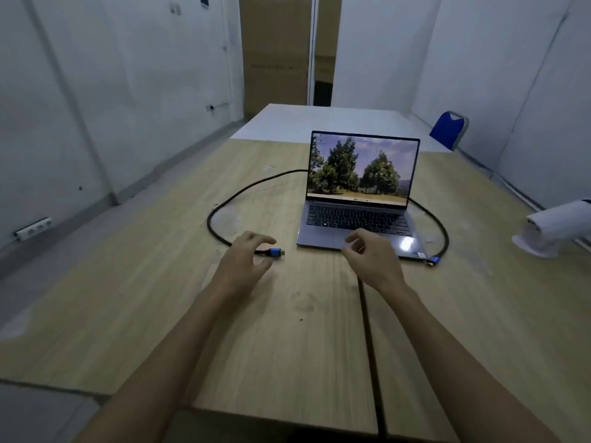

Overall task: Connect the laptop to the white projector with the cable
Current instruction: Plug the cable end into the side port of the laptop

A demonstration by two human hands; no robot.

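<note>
An open grey laptop (358, 219) sits mid-table, its screen showing trees. A black braided cable (217, 209) loops behind it. One blue plug (275, 252) lies left of the laptop, the other blue plug (432, 261) by its front right corner. The white projector (556, 228) stands at the right edge of view. My left hand (246, 260) hovers over the left plug end with fingers spread around the cable, not closed on it. My right hand (371, 260) floats open at the laptop's front edge.
The wooden table (287, 330) has a dark seam running toward me. A white table (319, 119) adjoins the far end. A blue chair (447, 129) stands back right. A wall socket strip (32, 228) is at the left.
</note>
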